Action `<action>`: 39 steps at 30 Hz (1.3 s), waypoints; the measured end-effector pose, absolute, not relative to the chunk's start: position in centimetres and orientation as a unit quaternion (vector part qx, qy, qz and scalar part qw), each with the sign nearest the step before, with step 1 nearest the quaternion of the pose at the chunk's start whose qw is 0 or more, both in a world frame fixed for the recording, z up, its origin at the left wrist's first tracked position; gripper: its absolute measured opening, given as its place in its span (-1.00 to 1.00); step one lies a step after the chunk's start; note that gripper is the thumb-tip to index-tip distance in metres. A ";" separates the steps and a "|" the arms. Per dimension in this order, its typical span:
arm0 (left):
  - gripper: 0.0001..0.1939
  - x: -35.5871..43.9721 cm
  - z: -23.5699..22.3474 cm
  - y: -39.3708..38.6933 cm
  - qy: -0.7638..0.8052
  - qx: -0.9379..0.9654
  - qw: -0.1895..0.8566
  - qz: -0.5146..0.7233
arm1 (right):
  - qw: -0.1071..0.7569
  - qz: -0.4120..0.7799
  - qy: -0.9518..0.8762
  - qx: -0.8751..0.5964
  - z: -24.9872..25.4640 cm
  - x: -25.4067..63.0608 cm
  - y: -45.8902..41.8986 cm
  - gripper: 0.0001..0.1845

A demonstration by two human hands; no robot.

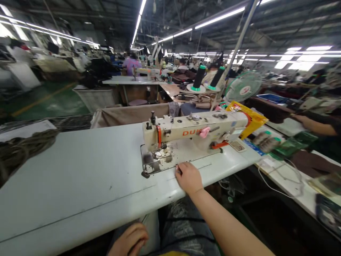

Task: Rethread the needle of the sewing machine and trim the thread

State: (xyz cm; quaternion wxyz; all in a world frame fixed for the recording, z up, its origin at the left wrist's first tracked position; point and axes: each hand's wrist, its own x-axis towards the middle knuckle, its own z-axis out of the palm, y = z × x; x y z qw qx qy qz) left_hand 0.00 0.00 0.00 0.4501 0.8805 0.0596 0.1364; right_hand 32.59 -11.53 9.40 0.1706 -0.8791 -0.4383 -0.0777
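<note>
Right hand (189, 177) with fingers curled narrow, on the surface (93, 170) just in front of the industrial sewing machine (195, 131) set into it, forearm (222, 218) extended. Left hand (131, 239) lower, in front of the machine, loosely curled. Cannot tell whether gripping anything with either. Behind the machine, black thread cones (199, 77); behind its right end, a fan (243, 88) and yellow bag (256, 122).

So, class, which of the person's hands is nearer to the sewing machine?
Right. The right hand is on the tabletop, just in front of the sewing machine; the left hand is farther off, below the tabletop's front edge.
</note>
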 end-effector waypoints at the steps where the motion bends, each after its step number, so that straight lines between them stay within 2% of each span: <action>1: -0.69 0.4 0.4 -0.3 0.055 0.865 0.482 0.123 | 0.173 -0.081 -0.439 -0.878 9.4 32.6 -11.5 -0.88; 6: -0.67 3.0 4.3 -1.2 0.060 0.817 0.538 0.196 | 0.176 -0.096 -0.447 -0.872 9.5 32.5 -11.7 -0.87; 13: -0.77 6.3 9.5 0.5 0.089 0.871 0.423 0.235 | 0.191 -0.108 -0.457 -0.862 9.1 32.8 -11.8 -0.84; 18: -0.72 8.4 8.6 2.7 0.111 0.894 0.337 0.275 | 0.205 -0.123 -0.456 -0.857 8.6 32.8 -11.8 -0.86; 23: -0.80 8.8 5.6 5.0 0.148 0.894 0.271 0.325 | 0.204 -0.151 -0.447 -0.858 8.6 32.4 -11.9 -0.87; 26: -0.80 8.6 3.6 6.6 0.161 0.883 0.301 0.321 | 0.224 -0.172 -0.428 -0.859 8.3 32.4 -12.2 -0.89; 31: -0.69 9.4 4.7 7.3 0.188 0.840 0.429 0.274 | 0.381 -0.226 -0.340 -0.830 7.4 33.0 -13.0 -0.80; 34: -0.63 11.1 8.1 6.7 0.234 0.817 0.446 0.282 | 0.331 -0.176 -0.393 -0.840 7.3 33.3 -12.7 -0.75; 36: -0.62 12.4 10.8 6.5 0.209 0.810 0.457 0.303 | 0.281 -0.158 -0.430 -0.843 7.3 33.4 -12.4 -0.68; 39: -0.67 14.3 14.7 6.5 0.174 0.807 0.441 0.352 | 0.254 -0.161 -0.438 -0.847 7.5 33.3 -12.1 -0.65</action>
